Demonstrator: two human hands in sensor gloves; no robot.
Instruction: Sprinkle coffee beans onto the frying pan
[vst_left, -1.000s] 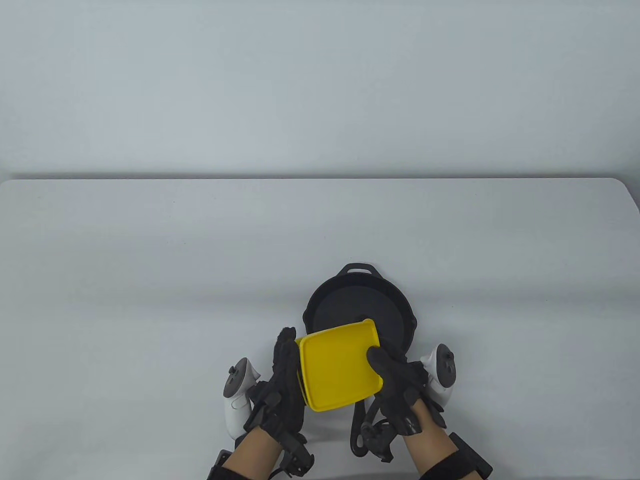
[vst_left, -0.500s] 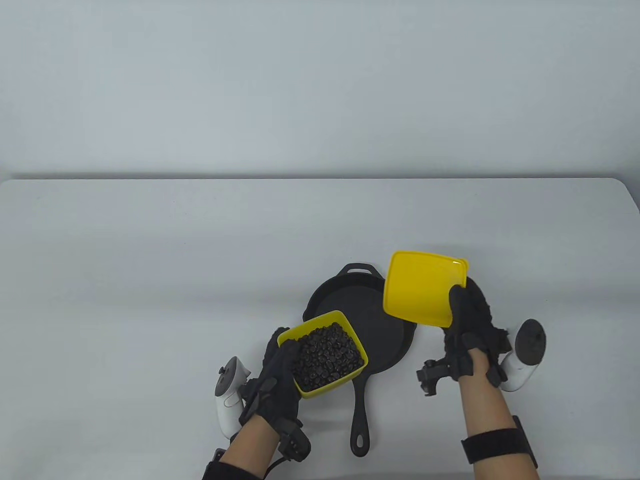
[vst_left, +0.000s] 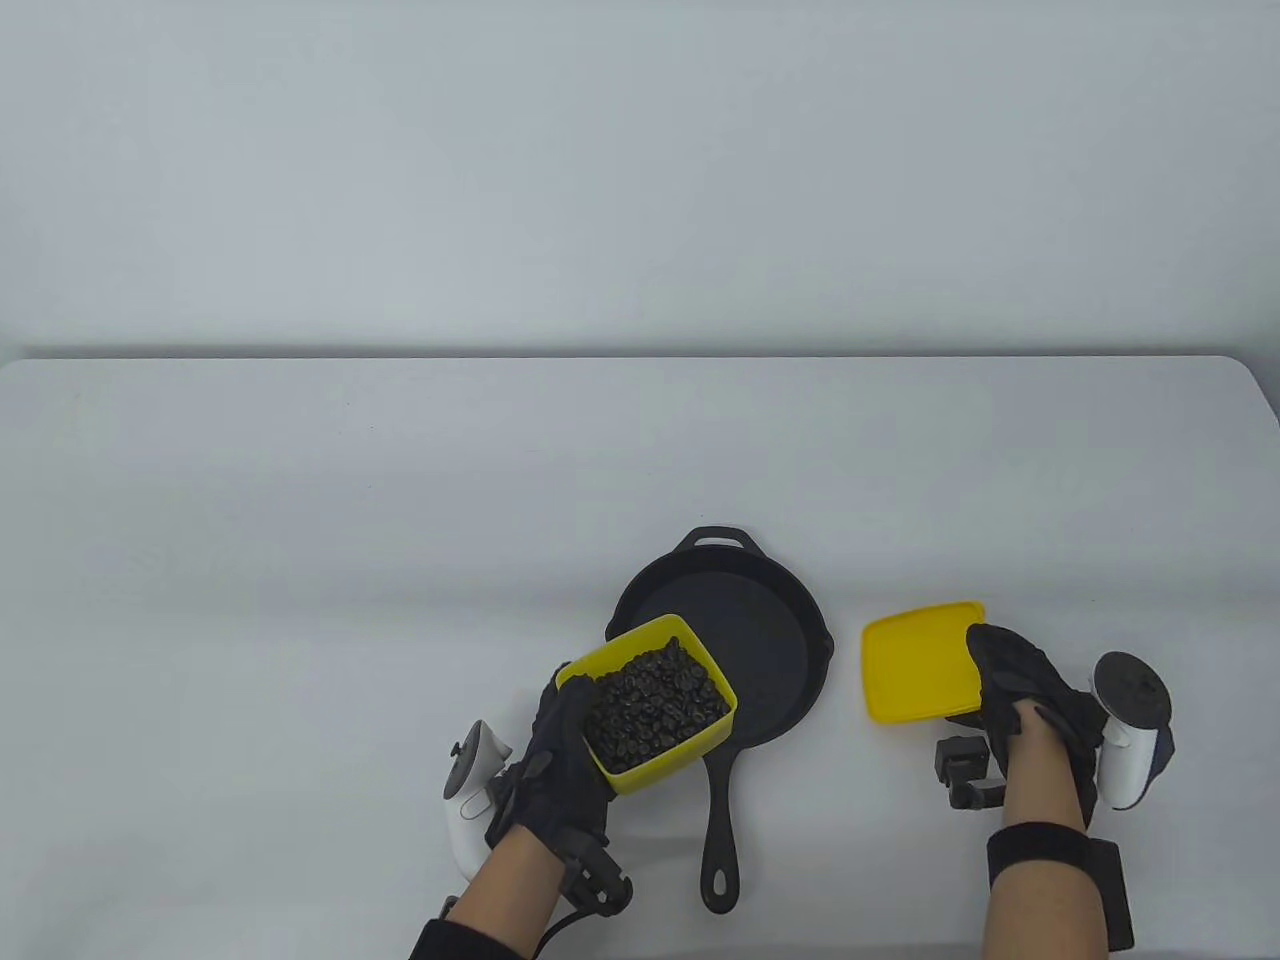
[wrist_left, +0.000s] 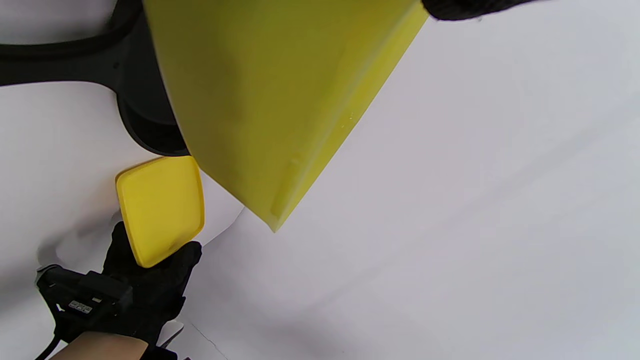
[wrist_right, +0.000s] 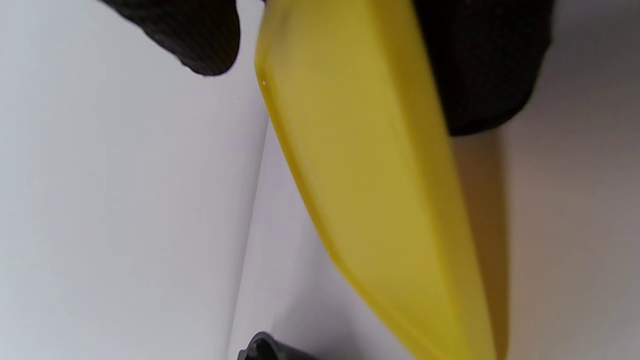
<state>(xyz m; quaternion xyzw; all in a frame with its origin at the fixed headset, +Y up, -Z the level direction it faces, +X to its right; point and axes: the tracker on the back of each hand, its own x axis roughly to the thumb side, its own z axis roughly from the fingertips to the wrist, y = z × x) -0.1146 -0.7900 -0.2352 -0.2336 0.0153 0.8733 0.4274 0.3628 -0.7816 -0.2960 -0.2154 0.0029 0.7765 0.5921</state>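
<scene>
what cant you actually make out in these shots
- Lid flat on the table or just above it: unclear in all three views; right hand covers its near edge.
- Left hand's grip under the tub: hidden by the tub.
- Beans: out of sight in both wrist views.
- Pan near-left floor: covered by the tub, table view.
</scene>
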